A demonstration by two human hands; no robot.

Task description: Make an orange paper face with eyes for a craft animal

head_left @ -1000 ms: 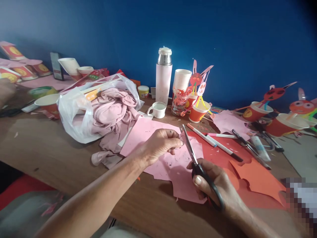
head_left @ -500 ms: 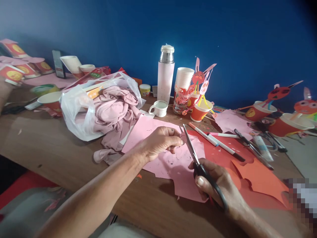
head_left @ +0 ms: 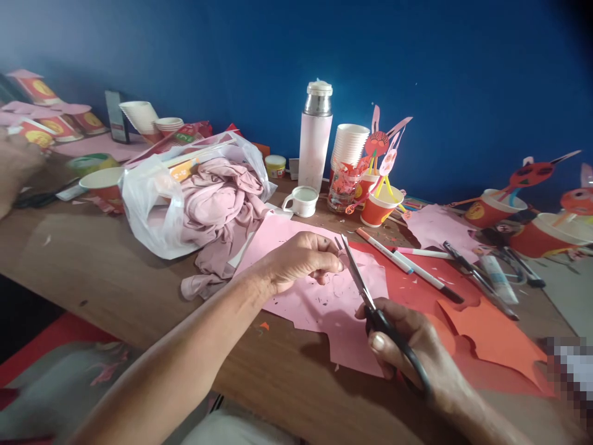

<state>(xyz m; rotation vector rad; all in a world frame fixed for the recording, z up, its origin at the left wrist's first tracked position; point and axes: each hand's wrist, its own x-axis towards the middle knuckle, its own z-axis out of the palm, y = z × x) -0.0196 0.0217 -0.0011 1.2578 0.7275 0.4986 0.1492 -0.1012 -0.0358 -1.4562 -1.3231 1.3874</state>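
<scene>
Tight quarters here: steel right beside the fingertips!
The left hand (head_left: 306, 262) pinches a small pink paper piece (head_left: 343, 254) between thumb and fingers, and at its four o'clock the right hand (head_left: 420, 340) grips the black-handled scissors (head_left: 365, 293), blades aimed at eleven o'clock and narrowly parted around the piece, it seems. There's the danger: one hasty squeeze could nick the left thumb or send the cut astray. That paper looks thin, so a loose pinch could let it fold between the blades. Much of it hides behind fingers, making its edge hard to judge. And if dropped? It might blend into the pink sheet (head_left: 347, 346) at six o'clock.
</scene>
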